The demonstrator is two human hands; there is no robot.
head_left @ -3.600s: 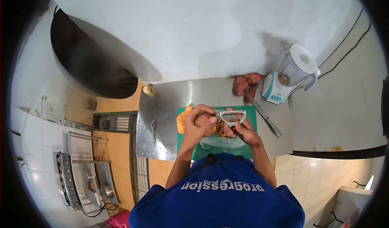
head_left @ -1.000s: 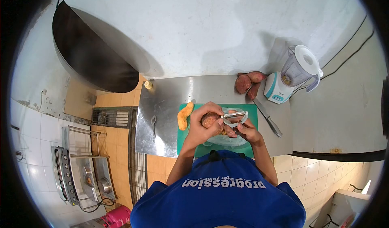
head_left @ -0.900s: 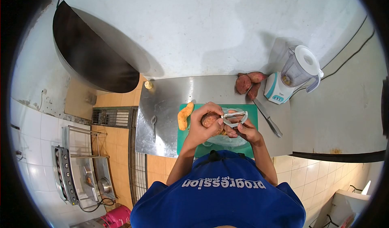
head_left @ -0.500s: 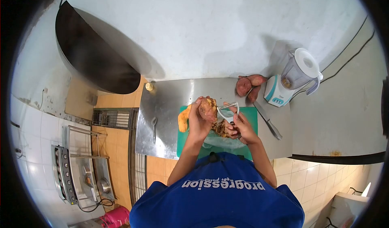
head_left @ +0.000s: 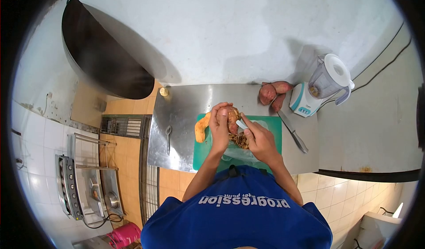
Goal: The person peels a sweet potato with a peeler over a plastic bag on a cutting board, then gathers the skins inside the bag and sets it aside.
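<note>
My left hand (head_left: 219,127) is closed around a partly peeled sweet potato (head_left: 233,121), its reddish skin showing beside orange-brown patches. In my right hand (head_left: 262,142) is a white peeler (head_left: 241,124), held against the right side of the sweet potato; its blade is mostly hidden. Under both hands lies a green cutting board (head_left: 201,158) with a heap of brown peelings (head_left: 239,141) and a clear plastic bag (head_left: 248,156). A peeled orange sweet potato (head_left: 201,129) rests at the board's left edge.
Unpeeled sweet potatoes (head_left: 268,93) sit by the wall, next to a blender (head_left: 305,99). A knife (head_left: 294,134) lies right of the board, a spoon (head_left: 168,139) left of it on the steel table (head_left: 177,111). A small yellowish object (head_left: 164,91) stands at the back corner.
My right hand has brought the peeler from a little apart, at the right, onto the sweet potato. My left hand has turned the sweet potato slightly.
</note>
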